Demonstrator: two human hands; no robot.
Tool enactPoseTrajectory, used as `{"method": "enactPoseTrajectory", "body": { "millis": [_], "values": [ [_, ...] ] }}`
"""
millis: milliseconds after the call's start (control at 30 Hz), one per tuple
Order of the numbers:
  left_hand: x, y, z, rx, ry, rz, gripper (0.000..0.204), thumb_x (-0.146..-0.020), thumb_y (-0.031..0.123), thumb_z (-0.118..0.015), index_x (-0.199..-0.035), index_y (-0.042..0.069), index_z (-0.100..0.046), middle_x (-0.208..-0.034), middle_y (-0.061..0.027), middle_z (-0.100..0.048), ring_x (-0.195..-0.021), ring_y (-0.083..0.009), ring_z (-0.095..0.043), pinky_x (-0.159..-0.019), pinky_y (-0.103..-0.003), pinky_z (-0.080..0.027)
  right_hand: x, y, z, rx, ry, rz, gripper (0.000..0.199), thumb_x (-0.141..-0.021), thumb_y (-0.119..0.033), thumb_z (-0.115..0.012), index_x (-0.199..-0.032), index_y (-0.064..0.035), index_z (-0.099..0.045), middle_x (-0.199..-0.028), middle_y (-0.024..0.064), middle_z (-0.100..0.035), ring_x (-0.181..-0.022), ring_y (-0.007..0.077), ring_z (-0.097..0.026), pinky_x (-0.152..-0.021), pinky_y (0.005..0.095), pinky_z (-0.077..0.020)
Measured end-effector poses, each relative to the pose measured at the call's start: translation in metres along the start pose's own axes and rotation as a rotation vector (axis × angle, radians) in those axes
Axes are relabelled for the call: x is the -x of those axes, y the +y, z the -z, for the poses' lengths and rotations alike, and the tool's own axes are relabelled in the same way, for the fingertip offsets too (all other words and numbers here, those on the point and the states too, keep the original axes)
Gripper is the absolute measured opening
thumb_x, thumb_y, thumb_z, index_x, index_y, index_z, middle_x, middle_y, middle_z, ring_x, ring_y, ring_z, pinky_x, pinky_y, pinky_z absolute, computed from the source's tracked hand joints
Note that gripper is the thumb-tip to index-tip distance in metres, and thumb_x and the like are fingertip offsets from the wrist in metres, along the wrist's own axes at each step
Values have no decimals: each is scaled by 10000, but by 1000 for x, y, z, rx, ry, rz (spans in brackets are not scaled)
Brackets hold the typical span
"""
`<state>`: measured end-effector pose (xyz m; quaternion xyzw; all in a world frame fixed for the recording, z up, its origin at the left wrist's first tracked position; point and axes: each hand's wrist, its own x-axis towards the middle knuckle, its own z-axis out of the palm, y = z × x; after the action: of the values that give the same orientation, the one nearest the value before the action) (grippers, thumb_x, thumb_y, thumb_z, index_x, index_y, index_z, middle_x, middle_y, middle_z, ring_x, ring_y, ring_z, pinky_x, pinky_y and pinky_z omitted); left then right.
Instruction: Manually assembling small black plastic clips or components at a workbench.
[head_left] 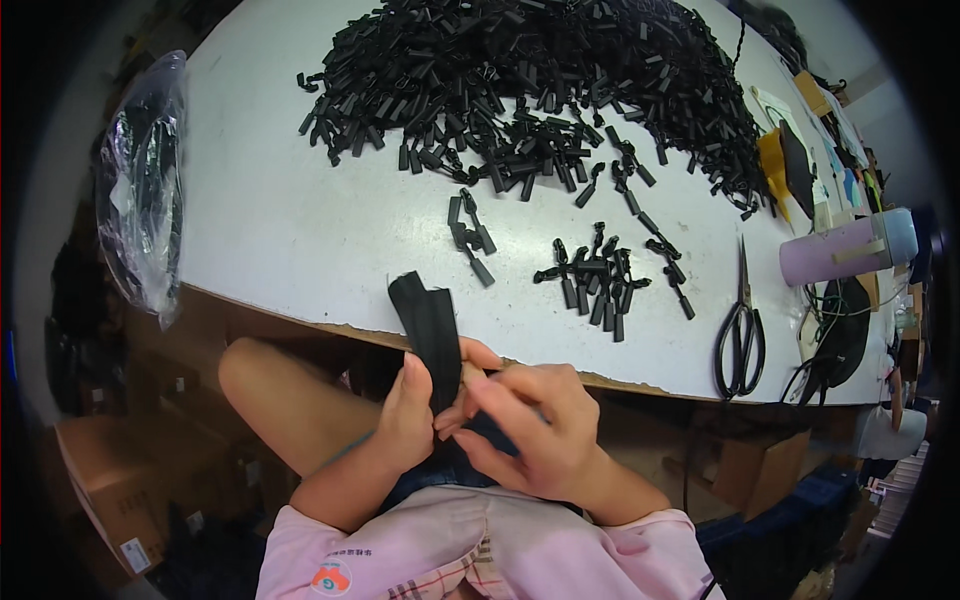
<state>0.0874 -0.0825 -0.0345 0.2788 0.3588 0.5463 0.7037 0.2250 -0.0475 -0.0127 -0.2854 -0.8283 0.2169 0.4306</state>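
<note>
Upright over the table's front edge stands a bundle of black zipper strips [428,325], their cut ends pointing up. My left hand [408,415] is closed round its lower part, thumb along the side. Beside it my right hand [540,425] has its fingers bent in at the lower right of the strips; what the fingertips pinch is hidden. Ahead of my hands lies a small group of black zipper sliders with long pulls [600,275]. A few more loose sliders [472,235] lie to its left.
A large heap of black zipper sliders [540,70] covers the far side of the white table [260,200]. At right lie black-handled scissors [740,345] and a pink and blue bottle [835,250]. A clear plastic bag [145,190] hangs over the left edge. Cardboard boxes [120,480] stand below.
</note>
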Motion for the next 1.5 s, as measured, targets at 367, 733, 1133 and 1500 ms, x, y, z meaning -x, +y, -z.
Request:
{"method": "enactPoseTrajectory", "body": {
  "millis": [367, 733, 1133, 1500],
  "values": [
    [1, -2, 1, -247, -71, -77, 708, -742, 565, -452, -1112, -25, -322, -810, -8, -434, -676, -50, -400, -580, -174, -344, 5, 4, -14, 187, -25, 232, 294, -495, -46, -641, -779, -28, -568, -759, 34, -526, -641, 160, -492, -527, 265, -357],
    [-1, -4, -4, -384, -133, -59, 771, -648, 464, -654, -1134, -30, -316, -840, -29, -478, -747, -70, -460, -648, -204, -396, 6, 14, -12, -138, 39, 35, 233, -575, -3, -652, -782, -38, -549, -746, 77, -555, -628, 205, -511, -550, 280, -396],
    [-2, -18, 5, -460, -133, -185, 730, -660, 457, -645, -1136, -5, -341, -751, -37, -521, -682, -93, -488, -608, -229, -411, 4, 15, -5, -472, -56, -129, 189, -628, 46, -626, -793, 0, -548, -749, 92, -545, -645, 185, -522, -562, 257, -431],
    [4, -6, -5, -198, 48, -279, 174, -785, 103, -548, -896, 8, -453, -833, -64, -467, -511, -63, -461, -408, -169, -365, 5, 6, 3, -790, 62, -439, 100, -699, 81, -567, -784, 31, -553, -796, 113, -513, -652, 108, -497, -502, 181, -413]
  ]
}}
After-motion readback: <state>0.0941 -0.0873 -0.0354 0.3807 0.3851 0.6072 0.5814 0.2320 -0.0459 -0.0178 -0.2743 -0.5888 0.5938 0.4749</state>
